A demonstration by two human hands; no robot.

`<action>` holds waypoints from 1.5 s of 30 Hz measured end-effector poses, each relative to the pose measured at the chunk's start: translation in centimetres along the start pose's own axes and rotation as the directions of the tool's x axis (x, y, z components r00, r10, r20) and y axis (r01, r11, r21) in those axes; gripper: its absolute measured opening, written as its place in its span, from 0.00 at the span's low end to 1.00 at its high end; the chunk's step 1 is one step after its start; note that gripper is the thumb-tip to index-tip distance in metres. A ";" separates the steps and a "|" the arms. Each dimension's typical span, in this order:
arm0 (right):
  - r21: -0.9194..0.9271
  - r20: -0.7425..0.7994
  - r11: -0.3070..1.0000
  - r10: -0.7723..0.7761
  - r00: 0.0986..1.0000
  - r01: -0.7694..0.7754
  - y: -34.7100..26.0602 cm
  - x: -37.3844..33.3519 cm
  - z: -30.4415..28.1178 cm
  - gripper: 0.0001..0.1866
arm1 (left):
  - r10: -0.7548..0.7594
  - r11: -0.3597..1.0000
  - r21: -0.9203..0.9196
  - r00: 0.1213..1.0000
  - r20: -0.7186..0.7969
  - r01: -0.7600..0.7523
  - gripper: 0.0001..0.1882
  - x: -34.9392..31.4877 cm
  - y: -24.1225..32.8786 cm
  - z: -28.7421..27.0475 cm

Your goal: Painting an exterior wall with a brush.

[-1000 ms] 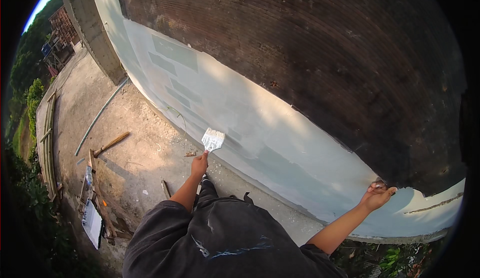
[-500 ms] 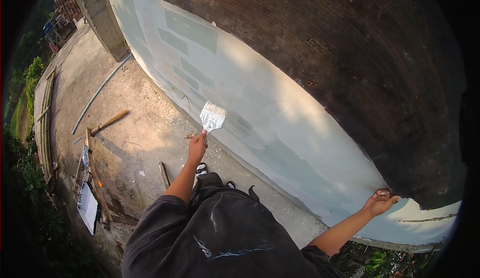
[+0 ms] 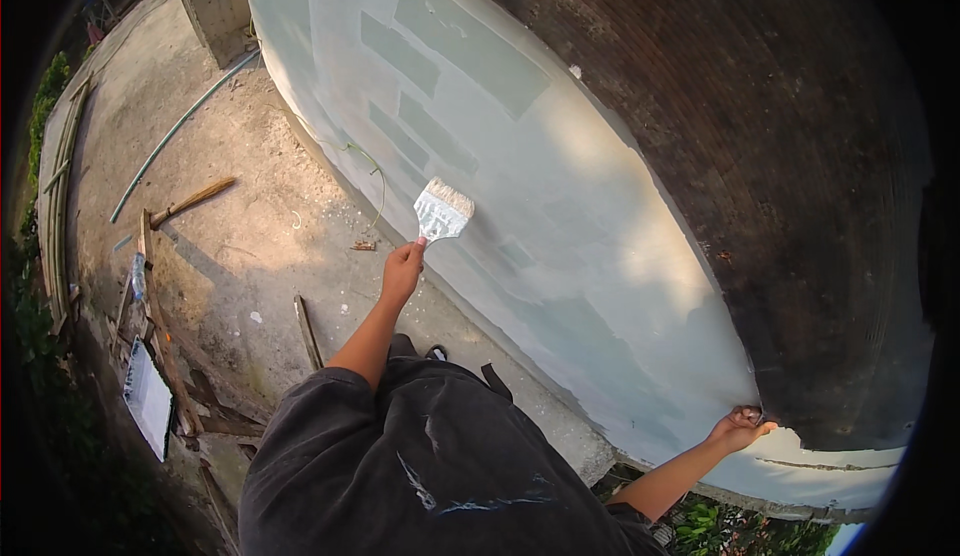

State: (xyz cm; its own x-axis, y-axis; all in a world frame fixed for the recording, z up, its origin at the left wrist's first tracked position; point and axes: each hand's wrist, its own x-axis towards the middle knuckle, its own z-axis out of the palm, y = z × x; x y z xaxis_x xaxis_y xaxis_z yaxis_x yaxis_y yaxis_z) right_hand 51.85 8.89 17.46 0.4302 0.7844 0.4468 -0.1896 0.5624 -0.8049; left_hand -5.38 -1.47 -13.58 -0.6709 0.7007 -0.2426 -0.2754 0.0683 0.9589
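Observation:
My left hand [image 3: 403, 272] is closed around the handle of a wide flat paintbrush [image 3: 443, 213]. The brush is smeared with white paint, and its pale bristles point up and away from me. Behind it runs a low wall [image 3: 590, 246] with a whitish coat and grey-green patches; whether the bristles touch it I cannot tell. A large dark brown board [image 3: 690, 86] covers the wall's upper side. At the right, my right hand [image 3: 740, 429] is closed at the board's lower edge, thumb stretched along it; its fingertips are partly hidden.
Beside a wooden-handled tool [image 3: 195, 202] and scrap wood on the concrete floor [image 3: 240, 256] lies a white paint tray [image 3: 148, 401]. A thin pipe [image 3: 180, 136] and long poles [image 3: 62, 196] stretch along the left. A concrete pillar [image 3: 212, 11] rises at far left; plants [image 3: 705, 526] grow below the right arm.
My view has shifted, so the wall patches and floor things sit differently. The brush has turned slightly to the right in my left hand. My right hand remains at the board's edge.

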 end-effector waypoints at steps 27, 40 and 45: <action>0.037 -0.113 0.997 0.067 0.991 -0.063 -0.2 -0.3 1.0 0.23 | 0.036 0.963 0.267 0.999 0.037 -0.045 0.26 5.5 1.4 -3.2; 0.056 -0.051 0.998 0.044 0.998 -0.042 0.3 0.4 -0.4 0.22 | -0.054 0.973 0.228 0.992 0.115 0.026 0.26 4.8 1.3 -5.5; 0.046 -0.074 0.998 0.037 0.997 -0.034 0.1 0.4 -0.7 0.20 | -0.025 0.943 0.331 0.987 0.158 -0.030 0.27 5.9 2.1 -3.7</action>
State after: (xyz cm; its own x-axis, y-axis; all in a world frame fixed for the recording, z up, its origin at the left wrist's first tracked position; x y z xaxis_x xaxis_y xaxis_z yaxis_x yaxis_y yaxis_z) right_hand 52.66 9.07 17.28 0.4871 0.7833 0.3862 -0.2445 0.5468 -0.8008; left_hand -12.44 0.19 -13.52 -0.5466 0.8023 -0.2398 -0.0121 0.2788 0.9603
